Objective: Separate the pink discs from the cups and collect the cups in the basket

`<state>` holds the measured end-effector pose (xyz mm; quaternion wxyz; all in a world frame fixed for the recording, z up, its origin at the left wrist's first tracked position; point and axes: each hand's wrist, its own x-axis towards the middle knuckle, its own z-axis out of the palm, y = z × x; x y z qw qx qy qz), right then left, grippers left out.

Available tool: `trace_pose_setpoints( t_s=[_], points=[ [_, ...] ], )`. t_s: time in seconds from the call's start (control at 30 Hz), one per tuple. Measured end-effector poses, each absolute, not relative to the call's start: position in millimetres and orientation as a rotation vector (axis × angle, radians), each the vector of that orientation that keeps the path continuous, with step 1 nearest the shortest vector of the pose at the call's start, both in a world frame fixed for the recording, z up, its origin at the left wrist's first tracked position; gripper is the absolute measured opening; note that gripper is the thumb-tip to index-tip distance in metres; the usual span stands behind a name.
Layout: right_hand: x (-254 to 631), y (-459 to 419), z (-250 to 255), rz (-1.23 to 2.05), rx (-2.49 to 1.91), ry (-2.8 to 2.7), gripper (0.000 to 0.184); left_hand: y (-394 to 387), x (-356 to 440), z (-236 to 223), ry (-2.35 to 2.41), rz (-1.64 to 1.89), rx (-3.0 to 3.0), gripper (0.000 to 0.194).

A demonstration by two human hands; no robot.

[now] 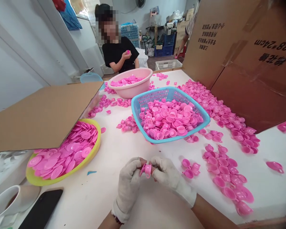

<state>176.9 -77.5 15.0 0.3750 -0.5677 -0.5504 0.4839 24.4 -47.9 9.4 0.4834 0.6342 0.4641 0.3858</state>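
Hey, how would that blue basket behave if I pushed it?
The blue basket would probably slide rather than tip, being wide and low. Its perforated walls, apparently plastic, may flex slightly. The loosely heaped pink pieces inside could shift.

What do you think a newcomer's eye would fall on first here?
Probably the blue basket on the table, just right of centre, heaped with pink cups. Nearer, the gloved left hand and right hand hold a pink cup-and-saucer piece. At left, a yellow basin of pink discs sits partly beneath cardboard.
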Motion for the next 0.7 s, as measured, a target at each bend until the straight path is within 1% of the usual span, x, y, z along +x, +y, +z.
trace_pose_setpoints(
  t_s=[0.13,0.23,0.3,0.43,0.6,0.7],
  points=[
    [178.9,-74.9,6.7,1.189,-1.502,-1.391,0.015,-49.6,23.5,15.9,1.007,0.752,1.419,0.03],
    [180.5,-73.4,5.2,1.095,-1.539,-1.387,0.018,-50.9,22.9,23.1,0.771,0.689,1.28,0.033],
    [181.0,-73.0,5.8,1.069,-1.553,-1.383,0.019,-51.3,23.5,27.3,0.695,0.686,1.293,0.032],
    [179.4,-74.4,9.2,1.022,-1.535,-1.399,0.021,-53.3,27.1,27.3,0.768,0.71,1.465,0.034],
    [174.4,-81.6,13.4,1.004,-1.545,-1.456,0.023,-58.8,29.0,8.5,0.841,0.783,1.543,0.043],
    [172.9,-86.3,10.8,0.872,-1.538,-1.535,0.023,-60.6,28.6,0.3,0.953,0.827,1.628,0.036]
  ],
)
